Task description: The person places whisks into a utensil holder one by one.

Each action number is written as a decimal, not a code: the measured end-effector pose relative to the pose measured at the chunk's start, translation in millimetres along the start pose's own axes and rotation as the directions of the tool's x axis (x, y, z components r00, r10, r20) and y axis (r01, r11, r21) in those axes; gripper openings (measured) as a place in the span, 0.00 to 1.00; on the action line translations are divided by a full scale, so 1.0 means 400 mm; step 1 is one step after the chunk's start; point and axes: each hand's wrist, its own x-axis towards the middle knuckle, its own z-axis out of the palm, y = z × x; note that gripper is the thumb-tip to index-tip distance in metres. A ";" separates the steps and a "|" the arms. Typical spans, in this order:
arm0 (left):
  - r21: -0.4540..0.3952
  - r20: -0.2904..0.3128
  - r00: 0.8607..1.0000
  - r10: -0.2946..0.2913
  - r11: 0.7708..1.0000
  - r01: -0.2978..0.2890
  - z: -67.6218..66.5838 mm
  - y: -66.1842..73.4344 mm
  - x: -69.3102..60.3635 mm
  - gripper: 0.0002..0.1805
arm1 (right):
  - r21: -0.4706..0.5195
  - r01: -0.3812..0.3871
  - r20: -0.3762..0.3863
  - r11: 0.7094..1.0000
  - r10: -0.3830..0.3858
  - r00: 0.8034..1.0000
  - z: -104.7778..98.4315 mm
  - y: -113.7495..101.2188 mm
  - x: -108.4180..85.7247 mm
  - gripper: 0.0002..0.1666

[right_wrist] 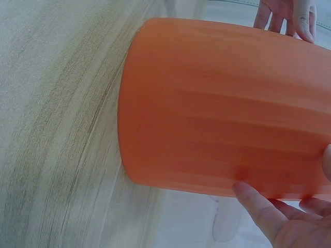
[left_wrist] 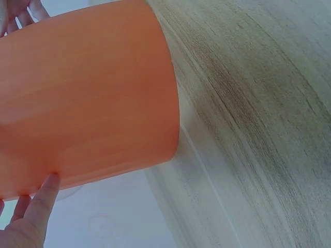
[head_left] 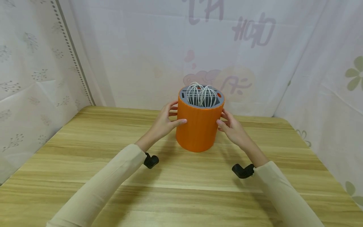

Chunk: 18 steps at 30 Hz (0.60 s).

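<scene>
An orange, round utensil holder (head_left: 197, 129) stands upright toward the back of the wooden table; whether its base fully touches the wood is hard to tell. Its grey slotted top (head_left: 183, 94) carries two rounded white wire whisk heads (head_left: 201, 95), wires up. My left hand (head_left: 168, 119) grips the holder's left side, thumb in front and fingers round the side. On the opposite side, my right hand (head_left: 233, 129) holds it the same way. Fingertips of the right hand (right_wrist: 289, 222) press its wall in the right wrist view. Parts of the far fingers are hidden behind the holder.
The wooden table (head_left: 181, 201) stretches in front of the holder and to both sides. A pale printed curtain (head_left: 136, 63) hangs right behind the table's back edge. Black wrist devices (head_left: 151, 161) sit under the cream sleeves (head_left: 105, 186).
</scene>
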 end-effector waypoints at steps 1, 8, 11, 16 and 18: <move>-0.004 0.002 1.000 -0.003 1.000 0.003 0.000 0.001 0.000 0.44 | -0.001 0.000 0.000 1.000 0.000 1.000 0.000 0.000 0.000 0.41; 0.010 0.017 0.999 -0.039 0.999 0.039 -0.003 0.064 -0.023 0.42 | 0.001 0.002 0.007 1.000 -0.002 1.000 -0.001 0.000 -0.003 0.42; -0.003 0.017 0.999 -0.035 0.999 0.035 -0.001 0.051 -0.017 0.43 | -0.004 0.001 0.005 1.000 -0.001 1.000 -0.002 0.003 -0.002 0.43; -0.026 0.007 1.000 -0.012 1.000 0.013 0.003 0.000 0.004 0.43 | -0.002 -0.003 0.007 1.000 0.003 1.000 -0.002 0.009 0.001 0.43; -0.018 0.010 1.000 -0.010 1.000 0.010 0.003 0.000 0.003 0.43 | -0.023 -0.008 0.004 1.000 0.008 1.000 -0.003 0.011 -0.001 0.43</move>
